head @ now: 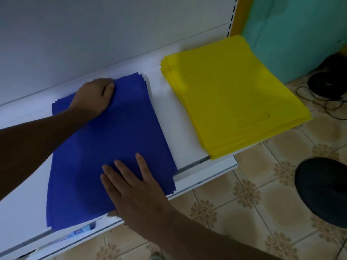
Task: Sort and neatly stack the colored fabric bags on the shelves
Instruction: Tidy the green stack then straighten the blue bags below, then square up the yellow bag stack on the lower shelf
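Location: retail shop interior, display shelving bay.

The white metal shelf (189,128) is a gondola-type unit with a flat back panel (93,34), a slotted upright (231,17) for adjustable brackets, and a front price-label rail (202,175). Flat stock lies on it in colour-sorted stacks: blue fabric bags (112,139) and yellow fabric bags (231,94). The floor (262,194) is patterned ceramic tile. A turquoise wall (300,34) stands beside the unit.
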